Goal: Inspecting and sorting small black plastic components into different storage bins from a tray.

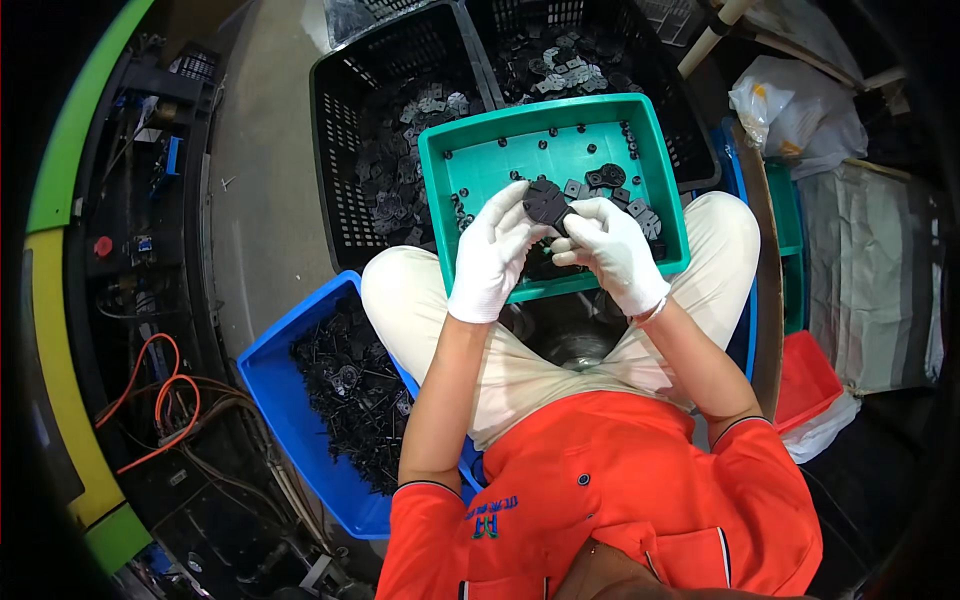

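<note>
A flat black moulded plastic part (pixel 546 203) is held up over a green tray (pixel 480 165). My left hand (pixel 490 250), in a white glove, pinches the part at its left edge. At its right edge, the gloved fingers of my right hand (pixel 618 255) are closed on the same part. Inside the tray, small black round pieces lie scattered along the far and left sides. More flat black parts (pixel 606 177) are gathered at its right, partly behind my right hand. What lies beneath my hands is mostly hidden.
Beyond the tray stand black slatted crates (pixel 345 150) filled with dark flat parts. A blue bin (pixel 290 440) of thin black pieces sits by my left leg. To the right are a red bin (pixel 805 378) and plastic bags (pixel 800 110). Machinery with an orange hose (pixel 160 400) lines the left.
</note>
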`<state>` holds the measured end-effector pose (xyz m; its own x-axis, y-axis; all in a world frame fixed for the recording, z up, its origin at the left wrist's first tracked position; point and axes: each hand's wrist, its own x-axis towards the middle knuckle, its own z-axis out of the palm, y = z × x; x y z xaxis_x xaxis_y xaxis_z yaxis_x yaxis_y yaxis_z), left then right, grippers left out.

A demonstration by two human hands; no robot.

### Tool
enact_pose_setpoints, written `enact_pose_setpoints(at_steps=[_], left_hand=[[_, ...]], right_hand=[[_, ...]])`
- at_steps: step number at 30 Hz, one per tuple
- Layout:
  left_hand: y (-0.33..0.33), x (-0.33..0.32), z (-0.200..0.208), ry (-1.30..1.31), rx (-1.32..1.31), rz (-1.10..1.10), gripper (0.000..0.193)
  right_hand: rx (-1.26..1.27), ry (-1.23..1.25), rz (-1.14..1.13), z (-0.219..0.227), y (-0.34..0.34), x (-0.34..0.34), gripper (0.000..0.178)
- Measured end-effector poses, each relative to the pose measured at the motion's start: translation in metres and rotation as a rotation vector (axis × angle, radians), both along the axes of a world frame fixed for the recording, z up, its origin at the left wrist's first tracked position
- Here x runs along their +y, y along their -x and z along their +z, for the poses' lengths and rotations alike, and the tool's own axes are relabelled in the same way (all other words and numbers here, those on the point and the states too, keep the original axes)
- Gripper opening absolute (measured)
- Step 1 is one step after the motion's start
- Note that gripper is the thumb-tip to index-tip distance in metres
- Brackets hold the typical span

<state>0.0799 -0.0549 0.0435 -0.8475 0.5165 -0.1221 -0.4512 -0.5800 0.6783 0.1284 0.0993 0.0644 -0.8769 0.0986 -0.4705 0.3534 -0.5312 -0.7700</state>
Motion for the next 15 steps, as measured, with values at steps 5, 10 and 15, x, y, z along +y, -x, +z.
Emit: enact_pose_setpoints(at_steps=[5,10,15], left_hand=[[-0.008,0.006,0.016,0.266,0.067,0.048,0.05],[-0.011,0.006,0.021,0.32,0.065,0.06,0.05],[-0.013,0.009,0.021,0.366,0.128,0.086,0.046]], right_hand=[[0.01,-0.015,-0.011,0.008,-0.008,-0.006,0.028],[0.025,-0.056,0.008,0.004,-0.01,-0.009,0.026],[0.067,-0.231,0.062,0.003,-0.011,-0.012,0.021]])
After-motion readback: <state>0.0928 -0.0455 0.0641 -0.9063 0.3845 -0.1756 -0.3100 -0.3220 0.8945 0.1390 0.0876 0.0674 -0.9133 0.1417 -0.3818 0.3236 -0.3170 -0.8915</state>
